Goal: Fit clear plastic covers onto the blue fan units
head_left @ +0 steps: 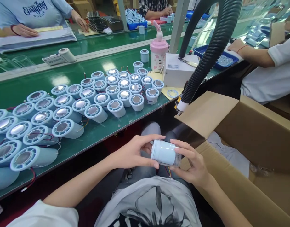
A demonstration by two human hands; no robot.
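Between my two hands, above my lap, lies a light blue cylinder [164, 152] on its side, with a clear plastic sleeve around its right part. My left hand [137, 153] grips the cylinder's left end between thumb and fingers. Around the clear sleeve at the right end, the fingers of my right hand [190, 159] are closed. Thin coloured wires hang below the cylinder. To the left, many similar blue cylinders [94, 112] stand in rows on the green table [126, 121], their round silver centres facing up and some with wires.
An open cardboard box [260, 135] is at my right. A black corrugated hose [206, 53] arches down beside a white box [176, 69]. Behind the cylinders stands a pink-lidded cup [158, 53]. Other people work across the table and at the far right.
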